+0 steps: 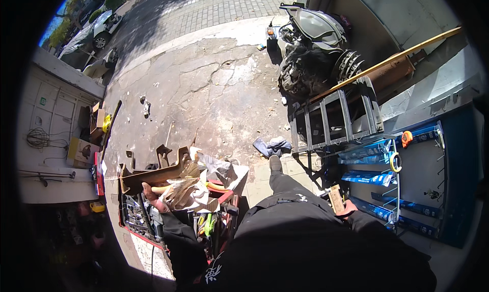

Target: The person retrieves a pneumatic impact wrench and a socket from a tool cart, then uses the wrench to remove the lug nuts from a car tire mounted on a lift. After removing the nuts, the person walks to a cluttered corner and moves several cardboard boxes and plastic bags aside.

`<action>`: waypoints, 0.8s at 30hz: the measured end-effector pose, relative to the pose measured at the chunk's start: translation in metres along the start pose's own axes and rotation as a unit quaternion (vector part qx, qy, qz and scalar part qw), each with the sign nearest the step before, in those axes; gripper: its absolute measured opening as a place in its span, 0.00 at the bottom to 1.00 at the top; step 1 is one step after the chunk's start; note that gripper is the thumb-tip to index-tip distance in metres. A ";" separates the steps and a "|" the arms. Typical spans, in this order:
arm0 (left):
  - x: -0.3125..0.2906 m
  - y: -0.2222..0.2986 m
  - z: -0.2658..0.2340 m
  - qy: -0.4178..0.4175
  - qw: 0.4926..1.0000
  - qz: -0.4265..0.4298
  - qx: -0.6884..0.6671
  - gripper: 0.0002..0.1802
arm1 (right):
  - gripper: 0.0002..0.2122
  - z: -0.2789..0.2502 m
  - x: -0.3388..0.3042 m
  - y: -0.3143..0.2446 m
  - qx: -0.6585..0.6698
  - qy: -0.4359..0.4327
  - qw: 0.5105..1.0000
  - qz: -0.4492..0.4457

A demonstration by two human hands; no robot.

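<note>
My left hand [152, 195] grips the lower end of a rusty brown metal bracket [153, 174] with upturned lugs, holding it over a red tool cart [133, 221] full of hand tools. Crumpled paper and plastic [196, 187] lie on the cart beside that hand. My right hand [348, 209] is closed around a small tan rectangular object [335, 199] next to a display rack [407, 190] hung with blue packages. My dark sleeves and jacket fill the lower middle of the view, and my foot [275, 163] rests on the pavement.
A scooter [310, 47] is parked on cracked concrete ahead, with a grey metal ladder frame [336, 120] and a long yellow pole [387, 63] beside it. A rag [272, 146] lies on the ground. Cardboard boxes [97, 121] sit by the white wall at left.
</note>
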State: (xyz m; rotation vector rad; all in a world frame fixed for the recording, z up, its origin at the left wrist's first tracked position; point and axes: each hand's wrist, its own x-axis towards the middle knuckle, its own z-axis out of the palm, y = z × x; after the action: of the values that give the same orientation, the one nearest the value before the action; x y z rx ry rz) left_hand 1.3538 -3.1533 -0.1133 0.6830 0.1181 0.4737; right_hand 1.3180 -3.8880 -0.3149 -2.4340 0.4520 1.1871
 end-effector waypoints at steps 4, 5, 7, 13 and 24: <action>0.054 0.009 -0.011 0.108 0.994 -0.010 0.026 0.31 | 0.42 -0.128 0.065 -0.161 -0.042 0.035 0.996 -0.068; 0.062 0.004 -0.016 0.173 0.980 0.060 0.076 0.32 | 0.42 -0.156 0.083 -0.204 -0.056 0.053 0.991 -0.108; 0.079 0.012 -0.029 0.165 0.978 0.075 0.099 0.32 | 0.40 -0.209 0.107 -0.281 -0.034 0.074 0.980 -0.181; 0.149 -0.002 -0.083 0.409 0.912 0.018 0.013 0.27 | 0.34 -0.301 0.207 -0.452 0.031 0.082 0.942 -0.325; 0.349 0.054 -0.187 0.321 0.859 -0.059 0.394 0.19 | 0.40 -0.311 0.362 -0.617 -0.202 0.123 0.951 -0.199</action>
State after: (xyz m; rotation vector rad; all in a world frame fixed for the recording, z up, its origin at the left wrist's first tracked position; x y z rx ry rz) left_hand 1.5949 -2.8488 -0.2067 1.2901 1.0281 0.5179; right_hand 2.0161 -3.5407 -0.3027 -2.8486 -0.2435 0.8691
